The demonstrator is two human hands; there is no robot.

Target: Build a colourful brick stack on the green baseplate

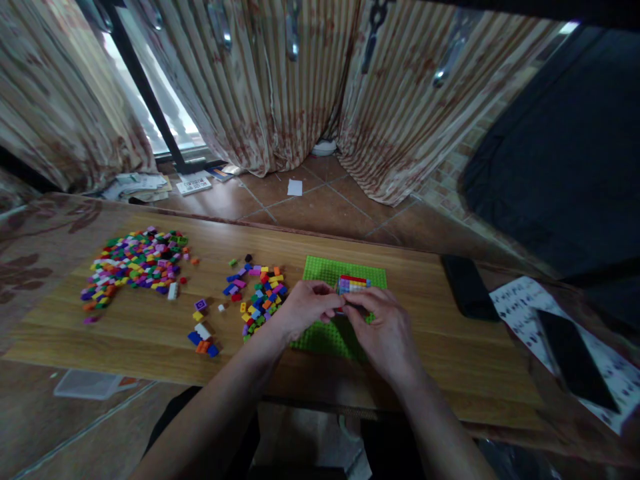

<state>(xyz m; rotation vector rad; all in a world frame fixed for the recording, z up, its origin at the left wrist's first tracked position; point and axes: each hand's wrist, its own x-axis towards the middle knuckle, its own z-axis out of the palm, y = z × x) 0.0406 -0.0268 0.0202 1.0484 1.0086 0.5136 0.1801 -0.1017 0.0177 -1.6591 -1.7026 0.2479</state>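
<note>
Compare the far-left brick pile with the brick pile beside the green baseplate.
Size: the far-left brick pile is larger; the baseplate-side pile is smaller.
Spread: the far-left brick pile is packed denser; the baseplate-side pile is looser.
Position: the baseplate-side pile lies nearer the left hand than the far-left brick pile.
Shared: both multicoloured, on the wooden tabletop.

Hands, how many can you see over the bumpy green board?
2: the left hand and the right hand, on either side of the small brick build above the green board. No others show.
</note>
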